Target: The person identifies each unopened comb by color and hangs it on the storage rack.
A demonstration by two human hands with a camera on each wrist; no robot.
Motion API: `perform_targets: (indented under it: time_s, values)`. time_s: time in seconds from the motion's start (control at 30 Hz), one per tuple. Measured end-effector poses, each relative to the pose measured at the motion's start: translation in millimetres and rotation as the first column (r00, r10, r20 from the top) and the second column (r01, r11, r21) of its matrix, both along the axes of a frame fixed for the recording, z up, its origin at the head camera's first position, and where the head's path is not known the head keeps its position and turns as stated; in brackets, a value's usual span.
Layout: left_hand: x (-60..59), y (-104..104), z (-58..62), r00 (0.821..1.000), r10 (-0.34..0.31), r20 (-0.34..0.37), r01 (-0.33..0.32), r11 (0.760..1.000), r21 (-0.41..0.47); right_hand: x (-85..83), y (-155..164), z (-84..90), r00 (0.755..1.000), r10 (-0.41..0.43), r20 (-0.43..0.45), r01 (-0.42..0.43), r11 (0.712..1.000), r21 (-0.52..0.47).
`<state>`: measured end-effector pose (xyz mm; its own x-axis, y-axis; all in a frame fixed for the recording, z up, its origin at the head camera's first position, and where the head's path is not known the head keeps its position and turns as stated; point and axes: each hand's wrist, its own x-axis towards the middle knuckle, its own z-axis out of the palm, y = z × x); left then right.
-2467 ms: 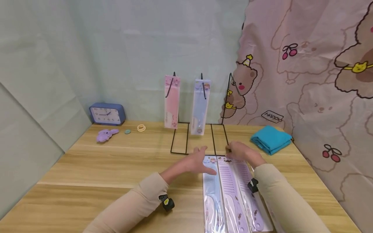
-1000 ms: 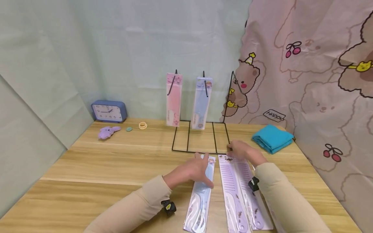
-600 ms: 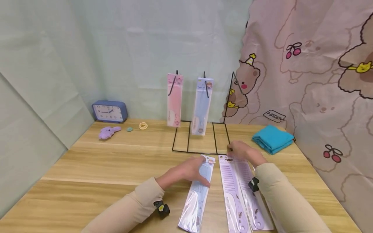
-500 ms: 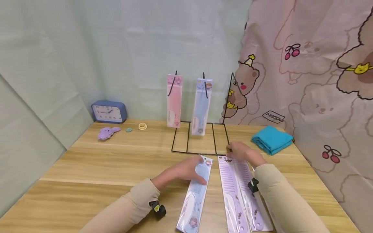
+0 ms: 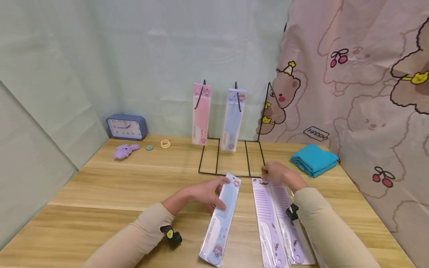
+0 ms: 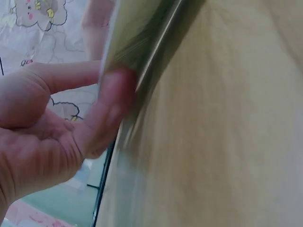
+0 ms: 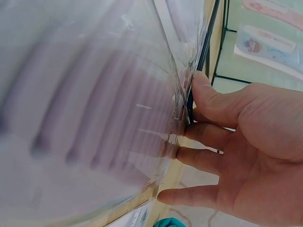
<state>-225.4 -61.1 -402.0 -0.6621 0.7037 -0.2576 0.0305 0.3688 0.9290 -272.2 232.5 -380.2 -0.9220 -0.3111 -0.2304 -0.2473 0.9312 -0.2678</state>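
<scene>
My left hand [image 5: 207, 193] grips a packaged blue comb [image 5: 219, 227] along its left edge, thumb over the front and fingers behind. The pack is tilted, its top end raised; in the left wrist view its clear back [image 6: 142, 38] shows between thumb and fingers. My right hand [image 5: 278, 173] pinches the front right corner of the black wire rack [image 5: 247, 160], thumb against the wire in the right wrist view. Two packaged purple combs [image 5: 266, 216] lie side by side below that hand. On the rack's hooks hang a pink comb pack [image 5: 201, 115] and a blue comb pack [image 5: 232, 119].
The rack's right hook [image 5: 275, 95] carries nothing. A folded teal cloth [image 5: 314, 160] lies right of the rack. At the back left are a blue clock [image 5: 126, 126], a purple plush toy [image 5: 125, 151], a small green disc [image 5: 149, 147] and cream rings [image 5: 165, 143].
The blue comb pack has moved left, away from the purple packs, and its top end has risen in my left hand's grip. My right hand has stayed at the rack's corner.
</scene>
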Motion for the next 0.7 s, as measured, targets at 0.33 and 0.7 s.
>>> perform_targets:
  time_s: [0.33, 0.7]
  values:
    - [-2.3, -1.1, 24.8, 0.968, 0.209, -0.139, -0.166, 0.949, 0.269, -3.1, 1.6, -0.8, 1.0, 0.013, 0.001, -0.013, 1.0, -0.008]
    - [10.8, -10.4, 74.2, 0.909, 0.344, -0.236, -0.186, 0.841, 0.509, -4.2, 3.4, -3.7, 1.0, 0.021, -0.014, -0.021, 1.0, -0.019]
